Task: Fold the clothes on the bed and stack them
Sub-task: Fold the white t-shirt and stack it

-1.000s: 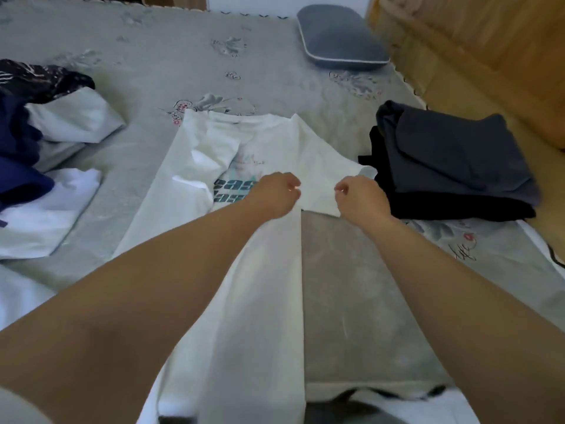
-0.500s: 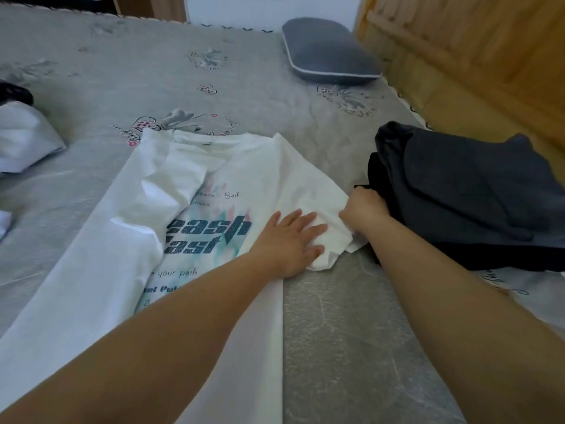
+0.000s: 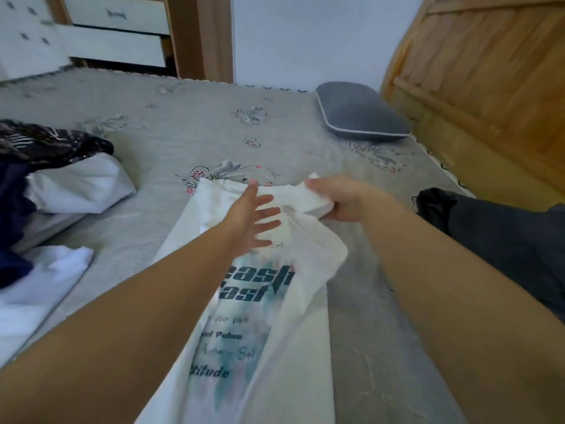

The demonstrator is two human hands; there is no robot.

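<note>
Hands (image 3: 339, 201) now lift shirt (image 3: 287, 316) sleeve.

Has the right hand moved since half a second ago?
Yes. The right hand, gripping the white shirt's sleeve, has left the dark stack and gone up the bed toward the shirt's collar end.

Right hand (image 3: 339, 200) pinching the printed white cotton t-shirt's (image 3: 263, 316) sleeve, left hand (image 3: 247, 218) flat on it, grey floral bed (image 3: 183, 117).

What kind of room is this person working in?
Most likely a bedroom at home: a bed with a grey flowered cover, a grey pillow by a wooden headboard, and white drawers behind.
</note>
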